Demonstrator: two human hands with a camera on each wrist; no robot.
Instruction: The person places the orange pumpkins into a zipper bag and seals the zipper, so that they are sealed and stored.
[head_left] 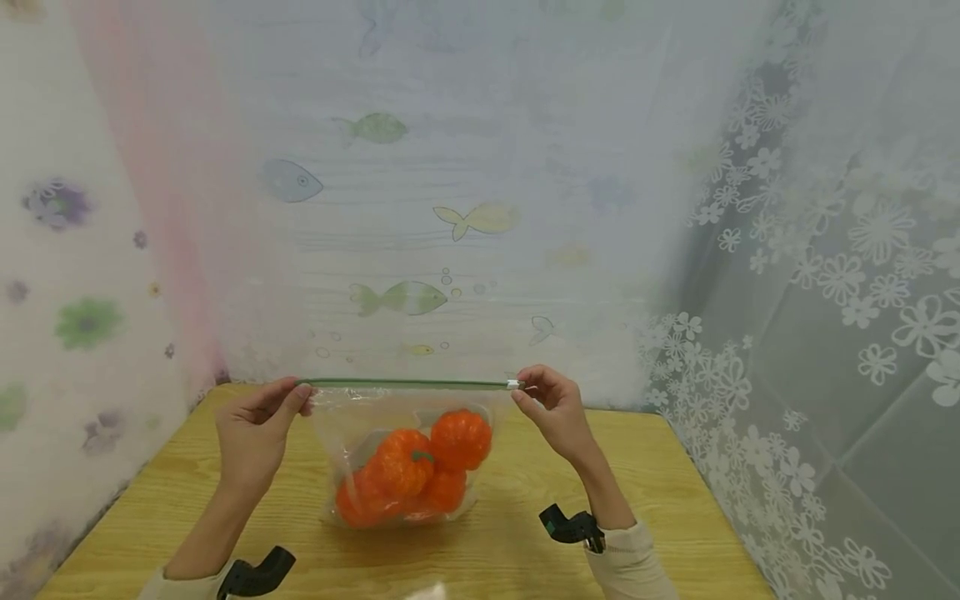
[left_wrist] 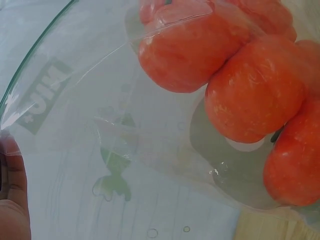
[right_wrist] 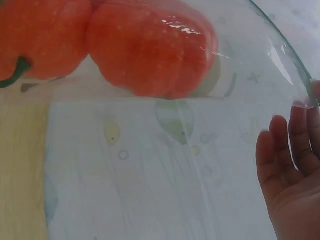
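A clear zip bag (head_left: pixel 341 425) with a green zip edge hangs between both hands, its top stretched straight. Inside it are several orange toy pumpkins (head_left: pixel 401 467), one with a green stem. My left hand (head_left: pixel 255 429) pinches the left end of the zip edge between thumb and fingers. At the other end my right hand (head_left: pixel 555 412) pinches the corner beside a white slider (head_left: pixel 513 384). Grey print shows on the plastic in the left wrist view. The right wrist view shows the fingertips of the right hand (right_wrist: pixel 295 165) at the bag's corner.
Below the bag lies a yellow wood-grain table (head_left: pixel 517 550). Behind it hangs a pale curtain (head_left: pixel 480 167) printed with fish, and a sheet with white flowers (head_left: pixel 840 275) is at the right. Black wrist mounts (head_left: pixel 570 527) sit on both forearms.
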